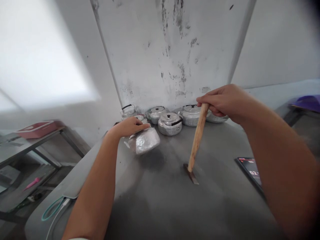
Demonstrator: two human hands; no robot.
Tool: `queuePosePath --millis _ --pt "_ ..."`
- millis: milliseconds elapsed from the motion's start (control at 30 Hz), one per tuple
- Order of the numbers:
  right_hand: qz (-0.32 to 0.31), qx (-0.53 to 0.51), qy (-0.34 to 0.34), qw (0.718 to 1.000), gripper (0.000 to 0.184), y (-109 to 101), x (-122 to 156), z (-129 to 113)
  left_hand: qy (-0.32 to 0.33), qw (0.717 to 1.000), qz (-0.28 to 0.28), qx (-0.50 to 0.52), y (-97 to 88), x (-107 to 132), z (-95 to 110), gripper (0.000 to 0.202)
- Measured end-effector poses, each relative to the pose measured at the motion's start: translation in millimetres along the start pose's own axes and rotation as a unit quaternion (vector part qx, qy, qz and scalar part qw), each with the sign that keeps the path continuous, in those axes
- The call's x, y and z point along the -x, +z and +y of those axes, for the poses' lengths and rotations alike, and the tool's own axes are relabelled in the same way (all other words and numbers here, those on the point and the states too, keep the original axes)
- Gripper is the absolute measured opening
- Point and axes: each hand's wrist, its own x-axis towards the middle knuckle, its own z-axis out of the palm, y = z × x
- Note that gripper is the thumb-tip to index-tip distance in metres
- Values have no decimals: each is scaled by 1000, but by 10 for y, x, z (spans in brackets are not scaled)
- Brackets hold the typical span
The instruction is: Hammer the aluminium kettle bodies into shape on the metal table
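A person's left hand [131, 126] tilts a silvery kettle [147, 141] over the left half of a grey worktop [160, 206], short of the far edge, while the right hand [222, 101] grips a hammer [198, 138] by the end of its wooden handle. The left thumb lies along the upper side of the kettle, its rounded, shiny surface turned toward the viewer; the other left fingers are largely hidden, though the hand appears closed on the piece. The right fingers are wrapped around the handle, which slants downward, the metal head lowest and above or against the middle of the worktop; whether it touches cannot be told. Behind, along the far edge, stands a row of similar lidded kettles [169, 124], the nearest showing a black knob and a black handle lowered to one side. A screen device [251, 171] lies toward the right side of the worktop, partly covered by the right forearm, the digits "02" legible. At the near left corner, a teal loop [51, 208] and a white cable [58, 213] hang by the edge. The wall [140, 43] beyond bears dark, flaking marks. A pink basket [40, 129] sits on a rack [22, 146] at left; a purple object [307, 101] appears at far right.
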Motion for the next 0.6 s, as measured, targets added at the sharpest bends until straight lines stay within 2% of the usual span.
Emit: queuePosePath --millis 133,267,333,467,600 --pt "-73 -87 0 994 26 5 21 -15 -2 1000 -4 -4 8 -13 -15 67" --pt "-102 -91 -8 991 30 48 52 -62 -6 1000 -5 -2 9 -23 -16 65" --pt "-89 -45 -34 994 33 66 60 -66 -5 1000 -6 -5 12 -28 -14 64" --pt "-20 57 -86 995 42 71 22 13 -11 1000 -4 -25 28 -37 -17 69" --pt "17 82 -86 993 36 57 -50 103 -15 999 5 -36 40 -47 -24 69"
